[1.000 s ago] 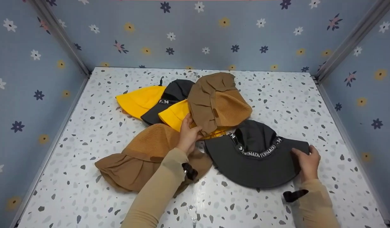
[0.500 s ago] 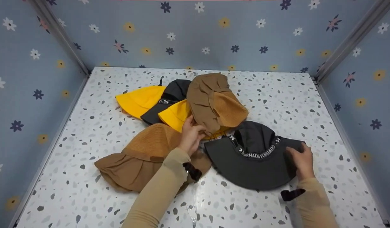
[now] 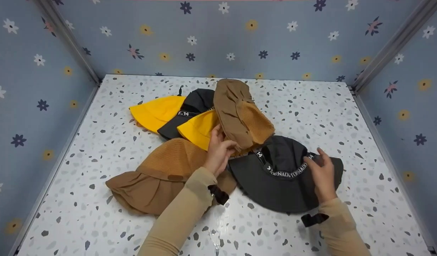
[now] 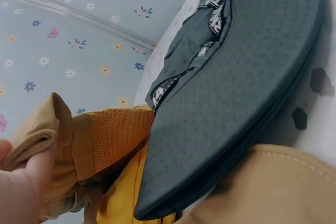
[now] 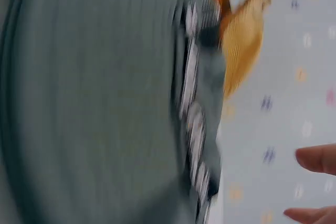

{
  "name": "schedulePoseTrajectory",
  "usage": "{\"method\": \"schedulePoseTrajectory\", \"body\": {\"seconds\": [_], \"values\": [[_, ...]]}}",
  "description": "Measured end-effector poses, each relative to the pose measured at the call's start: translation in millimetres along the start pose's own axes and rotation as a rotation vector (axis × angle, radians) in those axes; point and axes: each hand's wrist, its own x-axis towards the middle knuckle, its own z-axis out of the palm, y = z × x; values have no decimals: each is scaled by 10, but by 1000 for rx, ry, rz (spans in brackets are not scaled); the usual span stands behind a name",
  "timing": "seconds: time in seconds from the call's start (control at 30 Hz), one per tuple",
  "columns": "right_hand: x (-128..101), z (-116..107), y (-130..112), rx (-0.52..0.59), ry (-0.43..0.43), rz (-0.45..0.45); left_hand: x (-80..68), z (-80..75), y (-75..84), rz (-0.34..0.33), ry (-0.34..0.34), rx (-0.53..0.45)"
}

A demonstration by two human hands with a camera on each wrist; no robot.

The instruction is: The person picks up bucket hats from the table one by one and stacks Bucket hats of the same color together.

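Note:
My left hand [image 3: 218, 153] pinches the brim edge of a brown sun hat [image 3: 236, 117] with a tan woven crown, tilted up over the pile. In the left wrist view the folded brim lies between thumb and fingers. My right hand [image 3: 322, 174] is over the right side of a dark grey bucket hat [image 3: 275, 193] with white lettering on its band. Its thumb and fingers [image 5: 317, 158] are spread apart with nothing between them. Partly under the held hat lies a yellow hat [image 3: 199, 128].
A second brown sun hat [image 3: 154, 185] lies at the left front, partly behind my left forearm. Farther back, another yellow hat [image 3: 154, 112] and a dark hat [image 3: 200, 101] overlap. Flowered panels [image 3: 218, 39] enclose the speckled table [image 3: 375, 199] at back and sides.
My right hand has let go of the dark grey hat's right brim and moved left over the hat. The left hand has shifted slightly right, tilting the brown hat more upright.

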Motion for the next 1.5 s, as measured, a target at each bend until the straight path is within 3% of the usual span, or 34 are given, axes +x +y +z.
{"method": "schedulePoseTrajectory", "body": {"seconds": [0.13,0.23,0.4,0.5,0.6,0.83,1.1,1.27,1.5], "values": [[-182,363,-82,314,-165,14,-46,22,-68,19,-49,10],[-223,556,-110,476,-307,101,-89,54,-113,25,-64,16],[-163,756,-119,561,-492,294,-157,95,-189,10,-76,19],[-88,864,-125,617,-571,365,-185,113,-228,14,-80,11],[-13,985,-152,715,-573,405,-207,133,-259,22,-80,-19],[70,1193,-251,934,-452,443,-304,155,-382,-8,-113,-98],[102,1268,-325,885,-398,353,-338,123,-458,-40,-139,-82],[117,1265,-336,852,-351,351,-334,105,-445,-49,-190,-53],[140,1255,-320,842,-281,354,-330,118,-447,-94,-188,-98]]}}
